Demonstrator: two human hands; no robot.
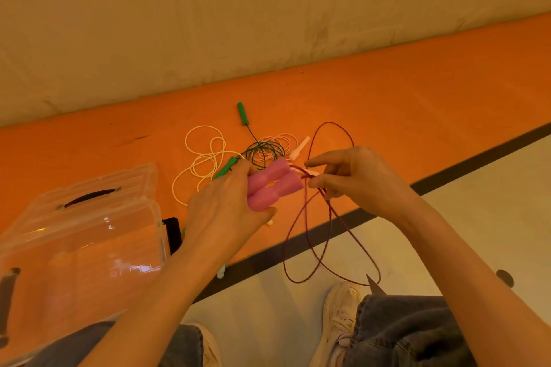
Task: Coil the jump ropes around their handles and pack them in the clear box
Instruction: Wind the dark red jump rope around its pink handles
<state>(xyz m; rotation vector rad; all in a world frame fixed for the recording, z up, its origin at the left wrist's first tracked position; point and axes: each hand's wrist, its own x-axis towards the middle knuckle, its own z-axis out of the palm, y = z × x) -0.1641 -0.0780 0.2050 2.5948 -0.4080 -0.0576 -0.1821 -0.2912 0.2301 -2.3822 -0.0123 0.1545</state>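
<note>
**Now winding the red rope onto its pink handles**

Broadly, an orange desk [387, 92] carries everything, its dark near edge running slantwise past the person's knees. At the desk's left end stands the clear box [74, 247], lid still shut and nothing yet visible inside, so packing waits on the coiling. I count one box.

Next in size come the ropes, four as far as I can tell. Beyond the hands in mid-desk lie a cream rope [205, 155] in loose loops, a green rope [264, 152] partly coiled between its two green handles, and a pale pink rope [283, 141] bunched by a pale handle [299, 148]. These overlap in one heap, so the count is a judgement.

The red rope [316, 235] is the one in hand. Its slack hangs in long loops over the near edge toward the floor, probably to keep it free of that heap.

The left hand [226, 211] grips the two pink handles [272, 185] side by side, fingers curled round them, giving a firm core to wind on. The right hand [354, 179] pinches the red rope just beside the handles' ends, thumb and forefinger nearly closed on it, other fingers loosely bent, seemingly to guide a turn. No full turn shows on the handles yet.
</note>
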